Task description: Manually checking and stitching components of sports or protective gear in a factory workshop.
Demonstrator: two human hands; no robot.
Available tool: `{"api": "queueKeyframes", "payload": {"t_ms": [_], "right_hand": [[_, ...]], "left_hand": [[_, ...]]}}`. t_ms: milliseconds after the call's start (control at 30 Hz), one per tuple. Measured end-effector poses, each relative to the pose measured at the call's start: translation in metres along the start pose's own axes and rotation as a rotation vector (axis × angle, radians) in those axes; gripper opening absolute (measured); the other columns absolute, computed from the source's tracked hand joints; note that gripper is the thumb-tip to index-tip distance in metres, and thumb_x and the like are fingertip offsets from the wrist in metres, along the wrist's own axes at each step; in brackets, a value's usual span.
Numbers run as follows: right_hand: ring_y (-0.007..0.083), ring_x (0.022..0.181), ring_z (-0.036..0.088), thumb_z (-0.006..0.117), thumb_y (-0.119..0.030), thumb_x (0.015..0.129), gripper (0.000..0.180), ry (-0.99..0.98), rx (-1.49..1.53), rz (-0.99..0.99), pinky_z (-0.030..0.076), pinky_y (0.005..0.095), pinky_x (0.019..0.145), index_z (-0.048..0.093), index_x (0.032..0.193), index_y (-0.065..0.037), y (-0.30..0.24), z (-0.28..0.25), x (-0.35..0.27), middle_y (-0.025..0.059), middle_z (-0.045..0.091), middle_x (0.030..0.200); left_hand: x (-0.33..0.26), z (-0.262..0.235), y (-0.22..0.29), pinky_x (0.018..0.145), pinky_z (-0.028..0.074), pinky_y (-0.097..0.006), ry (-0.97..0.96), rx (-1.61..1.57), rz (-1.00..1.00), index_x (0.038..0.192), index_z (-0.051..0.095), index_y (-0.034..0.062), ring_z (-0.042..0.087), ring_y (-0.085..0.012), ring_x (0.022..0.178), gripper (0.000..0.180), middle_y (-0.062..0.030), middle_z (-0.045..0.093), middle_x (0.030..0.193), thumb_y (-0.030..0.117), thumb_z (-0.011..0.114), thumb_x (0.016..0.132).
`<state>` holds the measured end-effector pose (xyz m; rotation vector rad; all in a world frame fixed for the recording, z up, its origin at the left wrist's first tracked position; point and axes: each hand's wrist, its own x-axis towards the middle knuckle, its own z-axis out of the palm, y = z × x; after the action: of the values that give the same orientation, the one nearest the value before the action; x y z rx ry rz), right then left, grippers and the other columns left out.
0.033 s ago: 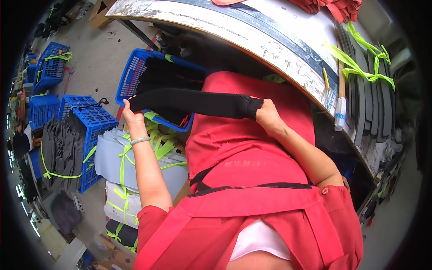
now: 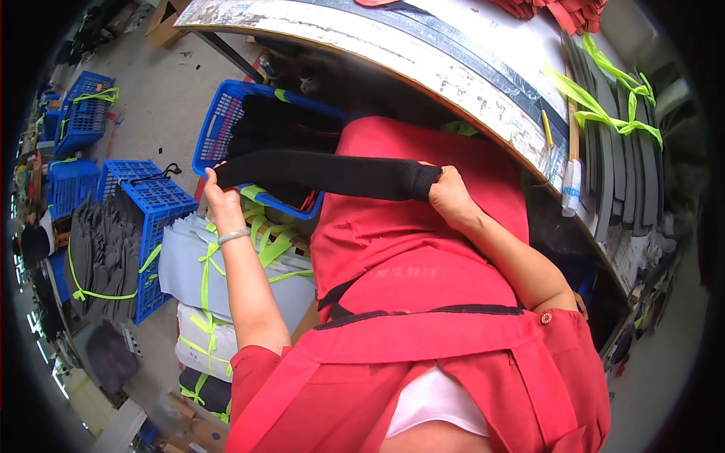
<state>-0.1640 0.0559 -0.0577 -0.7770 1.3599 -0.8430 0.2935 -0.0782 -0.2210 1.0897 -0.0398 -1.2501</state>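
A long black fabric strip (image 2: 325,172) is stretched sideways above my lap, its right end showing a mesh-like texture. My left hand (image 2: 222,196) grips its left end, thumb upward, beside the blue plastic basket (image 2: 214,124). At the other end my right hand (image 2: 451,195) is closed round the textured part, over the red apron (image 2: 423,241). Black fabric pieces (image 2: 283,124) with a few red edges lie in the basket, partly behind the strip.
A worn white worktable (image 2: 453,64) spans the far right, carrying grey strips (image 2: 604,151) bound with green ties and red fabric (image 2: 559,15). Tied light-grey bundles (image 2: 192,260) are stacked at my left. Beyond them stand blue crates (image 2: 162,219) and grey pieces (image 2: 102,241).
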Motion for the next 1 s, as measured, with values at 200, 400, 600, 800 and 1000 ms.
{"api": "queueKeyframes", "payload": {"t_ms": [200, 400, 600, 800, 1000], "right_hand": [[0.0080, 0.096, 0.061, 0.070, -0.007, 0.086, 0.033, -0.095, 0.052, -0.010, 0.047, 0.0231, 0.091, 0.064, 0.116, 0.005, -0.009, -0.003, -0.024, 0.0029, 0.069, 0.104], [0.0060, 0.087, 0.060, 0.069, -0.005, 0.086, 0.027, -0.075, -0.068, 0.035, 0.048, 0.0215, 0.081, 0.066, 0.111, 0.005, -0.009, -0.010, -0.040, 0.0025, 0.070, 0.096], [0.0050, 0.082, 0.059, 0.068, -0.006, 0.086, 0.016, -0.089, -0.109, -0.082, 0.048, 0.0207, 0.078, 0.070, 0.097, 0.005, 0.001, -0.020, -0.055, 0.0003, 0.069, 0.090], [0.0055, 0.080, 0.058, 0.066, -0.007, 0.086, 0.016, 0.003, 0.011, 0.050, 0.047, 0.0213, 0.077, 0.072, 0.094, 0.005, 0.001, -0.018, -0.017, -0.0019, 0.068, 0.085], [0.0053, 0.076, 0.060, 0.067, -0.014, 0.087, 0.019, -0.050, -0.202, -0.013, 0.050, 0.0236, 0.073, 0.073, 0.093, 0.004, 0.006, 0.002, 0.007, 0.0020, 0.071, 0.085]], "left_hand": [[0.000, -0.014, -0.014, 0.089, 0.054, -0.043, 0.063, 0.034, -0.051, 0.105, 0.062, 0.0006, 0.066, -0.0291, 0.096, 0.031, -0.0133, 0.068, 0.102, 0.029, 0.052, 0.098], [-0.003, -0.012, -0.019, 0.086, 0.055, -0.041, 0.047, 0.050, -0.096, 0.104, 0.062, 0.0012, 0.067, -0.0279, 0.095, 0.030, -0.0128, 0.068, 0.100, 0.030, 0.055, 0.097], [-0.003, -0.007, -0.028, 0.087, 0.055, -0.043, 0.010, 0.020, -0.106, 0.098, 0.060, 0.0013, 0.066, -0.0292, 0.089, 0.027, -0.0131, 0.066, 0.093, 0.028, 0.059, 0.095], [-0.064, 0.054, -0.069, 0.101, 0.046, -0.047, -0.147, -0.138, -0.316, 0.113, 0.059, 0.0005, 0.059, -0.0305, 0.110, 0.038, -0.0145, 0.065, 0.109, 0.032, 0.062, 0.093], [-0.225, 0.133, -0.116, 0.096, 0.050, -0.038, -0.520, 0.169, -0.411, 0.112, 0.062, 0.0024, 0.062, -0.0209, 0.105, 0.025, -0.0087, 0.065, 0.113, 0.006, 0.068, 0.089]]}}
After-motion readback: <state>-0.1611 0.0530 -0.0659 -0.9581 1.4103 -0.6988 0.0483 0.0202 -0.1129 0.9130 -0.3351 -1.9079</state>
